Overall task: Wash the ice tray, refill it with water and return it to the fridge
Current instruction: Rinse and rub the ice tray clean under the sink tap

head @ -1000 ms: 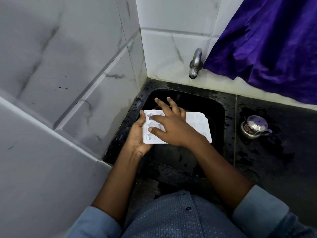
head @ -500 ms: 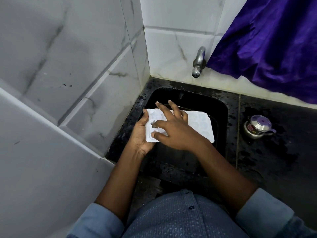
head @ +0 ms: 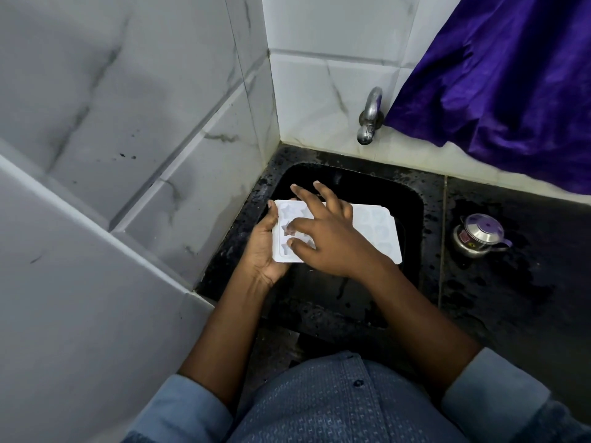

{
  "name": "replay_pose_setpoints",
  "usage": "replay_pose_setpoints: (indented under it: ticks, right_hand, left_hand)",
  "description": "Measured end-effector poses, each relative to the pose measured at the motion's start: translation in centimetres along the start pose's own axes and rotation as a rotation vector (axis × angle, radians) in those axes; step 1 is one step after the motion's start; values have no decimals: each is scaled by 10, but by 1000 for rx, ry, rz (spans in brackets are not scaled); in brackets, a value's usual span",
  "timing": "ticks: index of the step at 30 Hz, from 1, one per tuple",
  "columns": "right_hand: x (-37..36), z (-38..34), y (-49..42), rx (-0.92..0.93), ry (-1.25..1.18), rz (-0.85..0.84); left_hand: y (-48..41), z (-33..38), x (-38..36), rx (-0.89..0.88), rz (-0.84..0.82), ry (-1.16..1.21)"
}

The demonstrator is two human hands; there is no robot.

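White plastic, the ice tray (head: 380, 231) sits level over the black sink (head: 412, 199), cups facing up, close to the corner where the tiled wall (head: 160, 123) crowds in on the left. The left hand (head: 262, 251) grips the tray's left short edge, thumb on the rim, the rest hidden beneath. The right hand (head: 332, 241) lies across the tray's left half, fingers (head: 323, 195) spread and nearly straight, tips pressing into the star-shaped cups, gripping nothing. The tray's right end juts free near the sink's right rim. The tap (head: 369, 119) hangs over the far rim, well apart from the tray. On the wet dark desk (head: 527, 298) to the right stands a small steel pot (head: 479, 236); a purple cloth (head: 499, 84) hangs behind it.
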State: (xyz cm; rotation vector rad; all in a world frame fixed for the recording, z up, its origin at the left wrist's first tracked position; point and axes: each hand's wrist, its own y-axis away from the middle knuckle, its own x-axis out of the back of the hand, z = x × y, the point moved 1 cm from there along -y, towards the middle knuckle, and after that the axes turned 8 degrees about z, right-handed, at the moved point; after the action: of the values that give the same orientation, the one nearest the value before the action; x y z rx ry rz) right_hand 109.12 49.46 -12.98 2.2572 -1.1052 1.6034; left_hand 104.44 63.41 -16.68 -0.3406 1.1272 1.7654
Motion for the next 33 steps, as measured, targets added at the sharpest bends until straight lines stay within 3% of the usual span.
replay_pose_setpoints:
  ticks: [5,10,15,19,24,29,33]
  right_hand:
    - [-1,-2,1,-15,40,-72]
    - [1,1,2,11,-9,37]
    - [-1,0,1,-20,26,-75]
    - [1,2,3,7,-32,58]
    - [-2,0,1,-19,2,-55]
    - [4,7,9,-42,-120,109]
    - [5,14,10,-87,-9,59]
  left_hand:
    - [1,1,-4,-1,3,14]
    - [0,0,-4,-3,1,4]
    - [4,-1,-9,6,2,12]
    - [2,0,-6,-3,10,15]
    - [4,1,-9,-15,-25,18]
    - [1,5,-1,-27,-49,-6]
    - [0,8,4,-27,-41,-7]
